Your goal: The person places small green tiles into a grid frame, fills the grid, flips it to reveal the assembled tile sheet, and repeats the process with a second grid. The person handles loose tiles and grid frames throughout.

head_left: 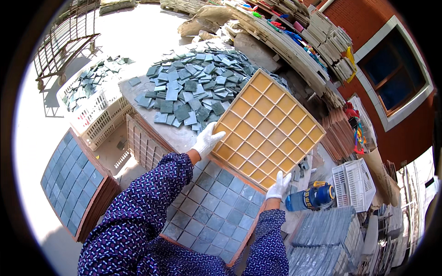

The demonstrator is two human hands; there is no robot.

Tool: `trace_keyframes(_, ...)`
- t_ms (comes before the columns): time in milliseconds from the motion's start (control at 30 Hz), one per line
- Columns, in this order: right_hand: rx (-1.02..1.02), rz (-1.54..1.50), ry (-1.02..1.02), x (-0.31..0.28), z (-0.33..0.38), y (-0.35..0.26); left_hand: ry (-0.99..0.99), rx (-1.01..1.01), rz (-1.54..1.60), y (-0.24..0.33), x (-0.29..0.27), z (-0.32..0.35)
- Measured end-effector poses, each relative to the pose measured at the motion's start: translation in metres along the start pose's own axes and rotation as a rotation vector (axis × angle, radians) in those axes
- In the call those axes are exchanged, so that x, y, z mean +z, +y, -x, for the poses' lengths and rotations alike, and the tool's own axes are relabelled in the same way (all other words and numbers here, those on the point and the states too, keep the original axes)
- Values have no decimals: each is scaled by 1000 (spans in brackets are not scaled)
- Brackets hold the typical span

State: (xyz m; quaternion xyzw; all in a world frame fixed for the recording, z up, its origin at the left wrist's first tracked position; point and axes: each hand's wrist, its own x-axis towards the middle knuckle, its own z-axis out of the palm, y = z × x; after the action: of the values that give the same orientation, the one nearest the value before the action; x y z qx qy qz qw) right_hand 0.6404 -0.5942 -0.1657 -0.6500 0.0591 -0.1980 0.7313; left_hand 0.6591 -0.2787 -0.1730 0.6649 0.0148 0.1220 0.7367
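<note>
Both my hands wear white gloves and grip a square yellow grid tray (269, 129), tilted up over the work surface. My left hand (206, 140) is closed on its left corner. My right hand (278, 186) pinches its lower right corner. The tray's compartments hold no tiles. Below it, close to my body, lies a reddish tray (252, 226) filled with square blue-grey stone tiles (214, 202) in rows. The raised tray hides this filled tray's far edge. Beyond my left hand spreads a big heap of loose grey-green tiles (191, 87).
A stack of tile-filled trays (73, 179) stands at left, near a white plastic crate (108, 110) of tiles. On the right are a blue bottle (311, 198), a white basket (352, 184) and wrapped tile stacks (322, 239). Behind are stone slabs (285, 39) and a wheeled metal cart (64, 50).
</note>
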Motion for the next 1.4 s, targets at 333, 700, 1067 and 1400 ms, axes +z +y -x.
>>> trace_keyframes(333, -529, 1371, -243, 38, 18, -42, -130, 516, -962, 21, 3, 22)
trace_keyframes(700, -506, 1444, -555, -9, 121, -4, -494, 528, -1388, 17, -34, 116)
trace_keyframes(1067, -64, 859, 62, -124, 190, -25, -518, 479, -1431, 18, -3, 121)
trace_keyframes(1400, -188, 730, -40, -77, 199, -40, -457, 426, -1485, 12, 28, 135)
